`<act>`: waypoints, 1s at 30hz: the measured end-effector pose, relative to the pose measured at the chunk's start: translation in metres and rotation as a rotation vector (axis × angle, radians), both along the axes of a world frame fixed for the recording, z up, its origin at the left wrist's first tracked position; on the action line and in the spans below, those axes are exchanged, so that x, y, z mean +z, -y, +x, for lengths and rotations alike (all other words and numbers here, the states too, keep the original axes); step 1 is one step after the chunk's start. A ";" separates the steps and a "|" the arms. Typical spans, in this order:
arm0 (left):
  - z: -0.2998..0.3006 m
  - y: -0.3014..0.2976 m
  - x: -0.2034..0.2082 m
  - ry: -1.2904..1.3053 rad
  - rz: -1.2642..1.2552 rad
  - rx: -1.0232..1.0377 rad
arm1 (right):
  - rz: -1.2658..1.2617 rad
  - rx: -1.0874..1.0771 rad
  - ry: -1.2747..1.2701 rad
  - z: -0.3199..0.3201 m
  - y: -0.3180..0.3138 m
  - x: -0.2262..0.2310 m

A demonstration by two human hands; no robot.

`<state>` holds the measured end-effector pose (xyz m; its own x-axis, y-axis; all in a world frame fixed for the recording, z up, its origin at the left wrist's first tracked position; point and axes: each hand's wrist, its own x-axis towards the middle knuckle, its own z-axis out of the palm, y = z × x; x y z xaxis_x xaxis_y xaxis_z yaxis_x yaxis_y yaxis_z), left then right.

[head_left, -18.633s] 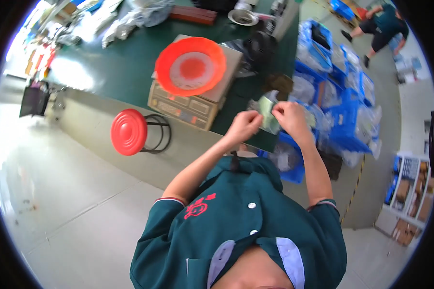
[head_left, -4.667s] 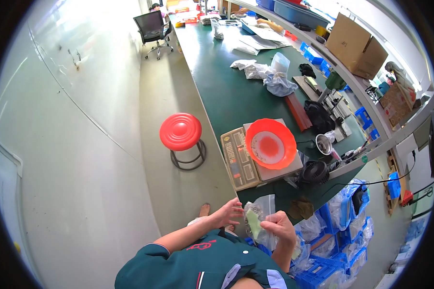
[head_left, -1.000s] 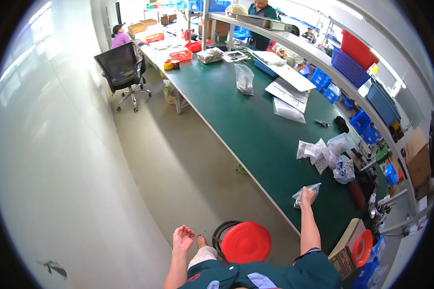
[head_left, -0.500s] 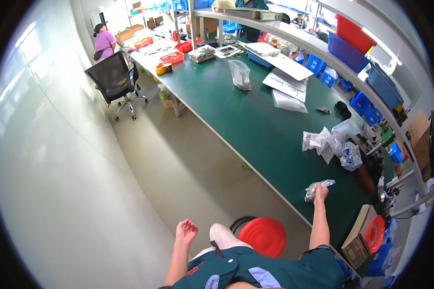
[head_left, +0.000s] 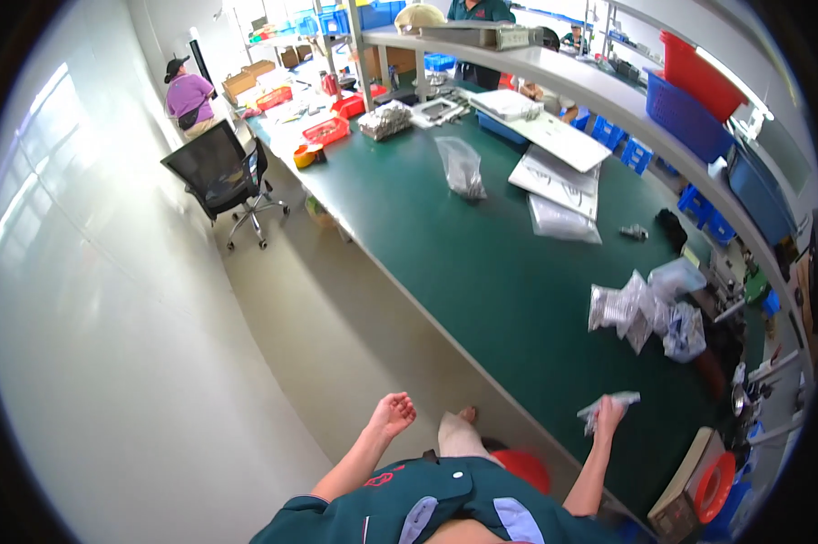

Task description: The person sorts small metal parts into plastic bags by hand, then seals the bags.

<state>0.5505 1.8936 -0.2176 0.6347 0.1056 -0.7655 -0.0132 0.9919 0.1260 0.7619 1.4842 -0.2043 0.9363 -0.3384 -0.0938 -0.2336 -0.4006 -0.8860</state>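
My right hand [head_left: 610, 416] is closed around the top of a small clear plastic bag [head_left: 594, 417], at the near part of the green table [head_left: 482, 299]. The bag's contents are too blurred to make out. My left hand [head_left: 393, 414] is off the table in front of my body, palm up. Its fingers are loosely curled with nothing in them. Beyond my right hand lie several clear bags of small parts [head_left: 634, 308] and a crumpled white plastic bag [head_left: 684, 333].
A scale [head_left: 690, 494] with a red round tray [head_left: 715, 488] stands at the near right. A red stool [head_left: 525, 468] is partly hidden by my body. Farther along are another clear bag [head_left: 463, 170], white sheets [head_left: 554, 181], an office chair [head_left: 214, 168] and a person in purple [head_left: 189, 98].
My view and body have shifted, and less of the red stool shows. My right hand still grips the small bag. The left hand has swung forward, its fingers still curled.
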 end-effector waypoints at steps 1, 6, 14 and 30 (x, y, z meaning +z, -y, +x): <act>0.018 -0.003 0.000 -0.033 0.004 -0.059 | 0.033 0.040 0.036 0.000 -0.001 0.007; 0.129 -0.012 0.022 0.092 -0.010 -0.267 | 0.212 0.119 -0.089 0.029 -0.006 0.060; 0.222 -0.024 0.048 0.127 0.029 -0.234 | 0.007 0.591 -0.198 0.094 -0.078 0.102; 0.312 -0.049 0.082 0.887 1.559 -0.872 | -0.773 1.173 -0.158 0.135 -0.297 0.137</act>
<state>0.8623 1.9422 -0.1359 0.9561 -0.2427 0.1642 -0.2095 -0.1744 0.9621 0.8968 1.7809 -0.0670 0.7029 0.6046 -0.3747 0.4947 -0.7941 -0.3531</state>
